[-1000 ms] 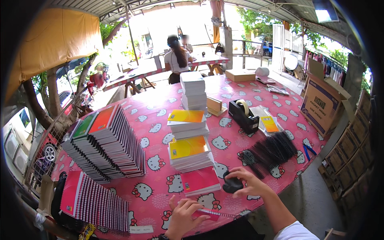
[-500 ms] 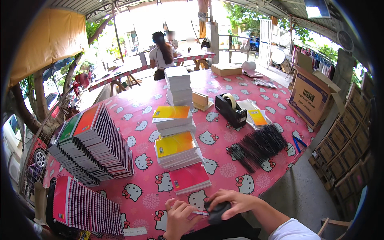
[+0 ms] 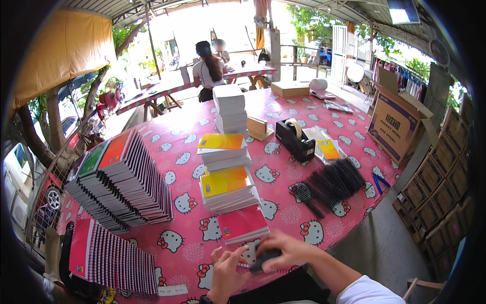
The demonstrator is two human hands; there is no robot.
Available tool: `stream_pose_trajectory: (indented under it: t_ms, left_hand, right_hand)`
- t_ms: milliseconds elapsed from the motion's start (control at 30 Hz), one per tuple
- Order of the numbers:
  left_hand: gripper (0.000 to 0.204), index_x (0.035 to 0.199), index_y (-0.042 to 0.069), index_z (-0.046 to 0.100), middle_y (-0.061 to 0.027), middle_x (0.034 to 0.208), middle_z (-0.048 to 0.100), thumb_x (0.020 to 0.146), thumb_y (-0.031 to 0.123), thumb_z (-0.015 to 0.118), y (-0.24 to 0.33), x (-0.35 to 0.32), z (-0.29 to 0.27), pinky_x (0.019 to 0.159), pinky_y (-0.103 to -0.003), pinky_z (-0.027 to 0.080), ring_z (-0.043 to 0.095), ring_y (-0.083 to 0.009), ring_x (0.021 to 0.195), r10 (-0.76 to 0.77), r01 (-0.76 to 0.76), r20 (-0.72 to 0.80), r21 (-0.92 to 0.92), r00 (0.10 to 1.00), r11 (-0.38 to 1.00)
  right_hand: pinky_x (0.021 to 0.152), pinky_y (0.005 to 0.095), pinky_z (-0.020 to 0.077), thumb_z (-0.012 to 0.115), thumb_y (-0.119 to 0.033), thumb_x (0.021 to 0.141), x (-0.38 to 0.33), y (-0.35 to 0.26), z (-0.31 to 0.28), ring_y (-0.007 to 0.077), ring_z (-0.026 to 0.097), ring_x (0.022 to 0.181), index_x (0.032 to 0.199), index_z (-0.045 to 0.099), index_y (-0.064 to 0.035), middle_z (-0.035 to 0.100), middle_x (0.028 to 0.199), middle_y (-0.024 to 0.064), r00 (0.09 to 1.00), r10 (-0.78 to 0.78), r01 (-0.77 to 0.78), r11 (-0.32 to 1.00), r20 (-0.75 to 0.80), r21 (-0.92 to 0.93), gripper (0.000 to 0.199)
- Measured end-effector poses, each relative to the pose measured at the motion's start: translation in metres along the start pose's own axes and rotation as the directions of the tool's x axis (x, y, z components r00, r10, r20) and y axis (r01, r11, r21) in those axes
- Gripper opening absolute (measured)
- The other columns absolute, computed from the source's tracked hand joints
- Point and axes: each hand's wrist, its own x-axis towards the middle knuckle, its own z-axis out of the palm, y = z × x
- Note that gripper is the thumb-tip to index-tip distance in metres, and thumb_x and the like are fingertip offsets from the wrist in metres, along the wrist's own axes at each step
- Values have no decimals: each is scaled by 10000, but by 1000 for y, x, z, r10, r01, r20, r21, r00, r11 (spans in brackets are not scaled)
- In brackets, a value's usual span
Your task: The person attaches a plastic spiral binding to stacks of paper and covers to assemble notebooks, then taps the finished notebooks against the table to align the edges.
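Far left: upright block of spiral notebooks, green and orange covers on top. In front, a leaning row of red-pink spiral notebooks, small multicoloured emblem low on the front cover. Paper slip beside it, dark lettering, small.

Centre: loose page stacks topped by yellow covers, then pink-covered pads, the same kind of emblem at a corner.

Left hand at the near table edge, fingers bent and parted; a pink notebook shows as a sliver there. Cannot tell whether the fingers grip it. One second ago far more of its cover showed.

Right hand: fingers curled round a black rounded tool, just beside the left fingers. A second ago the tool was held up beside the pink pads, well apart from the left hand. Thin coil below the right hand.

Right: black tape dispenser with a roll; clear plastic sleeve holding a yellow booklet; heap of black spiral coils; blue-handled pliers. Open-flapped carton, bold dark print on its side, inside hidden. Far right, stacked brown cartons on a pallet, contents unseen.
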Motion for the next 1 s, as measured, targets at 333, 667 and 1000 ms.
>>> stream_pose_trajectory:
  t_ms: [333, 667, 1000]
  left_hand:
    - [782, 1290, 51, 482, -84, 1090, 632, 615, 154, 864, -1, 1, -2, 988, -405, 390, 592, -245, 1024, -107, 67, -194, -205, 975, 977]
    - [482, 1292, -3, 508, -121, 1126, 631, 833, -68, 638, -28, -36, 16, 918, -275, 468, 597, -163, 1039, -584, 289, -17, -857, 812, 426]
    - [333, 1211, 10, 611, -50, 1077, 646, 880, -29, 610, -23, -30, 19, 820, -224, 473, 574, -86, 932, -622, 251, -11, -909, 783, 332]
  right_hand:
    - [970, 387, 375, 738, -456, 752, 10, 4, -5, 282, 505, 1081, 1023, 663, -73, 599, 1089, 113, 996, -34, 36, 999, -85, 26, 475]
    - [977, 393, 379, 697, -514, 781, 23, 5, 10, 279, 516, 1097, 1073, 647, -60, 603, 1107, 138, 994, -102, 107, 975, -32, 193, 542]
    - [974, 393, 375, 713, -487, 761, 37, 19, 11, 278, 493, 1112, 1072, 653, -59, 594, 1118, 125, 991, 55, -65, 995, -123, -77, 532]
